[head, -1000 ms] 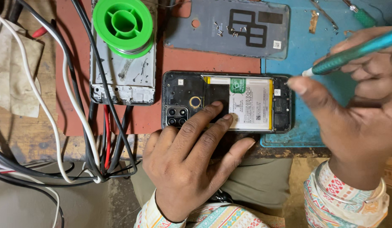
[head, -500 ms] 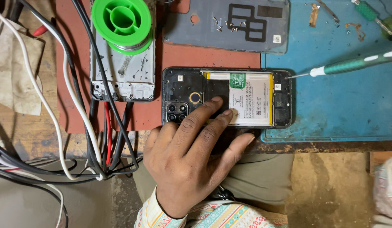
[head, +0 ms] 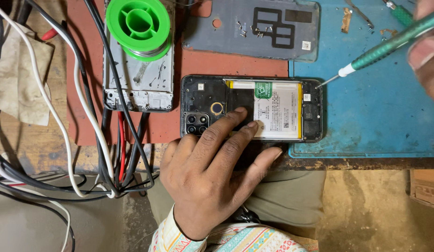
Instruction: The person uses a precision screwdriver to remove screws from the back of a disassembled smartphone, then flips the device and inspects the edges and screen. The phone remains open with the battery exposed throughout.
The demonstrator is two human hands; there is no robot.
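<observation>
An opened black phone (head: 315,112) lies face down across a red mat and a blue mat, its white battery (head: 282,109) and camera block (head: 196,123) exposed. My left hand (head: 212,172) presses flat on the phone, fingertips on the battery's left part. At the top right my right hand (head: 427,51) holds a green screwdriver (head: 390,44); its thin tip touches the phone's upper right corner.
The removed grey back cover (head: 254,28) lies above the phone with several tiny screws on it. A green solder spool (head: 138,25) sits on another phone frame (head: 138,86). Black, white and red cables (head: 100,140) cross the left side. The blue mat (head: 376,121) spreads right.
My right hand drew back to the upper right, leaving the phone's right end uncovered. The screwdriver tip now rests at the phone's upper right corner. My left hand stayed put.
</observation>
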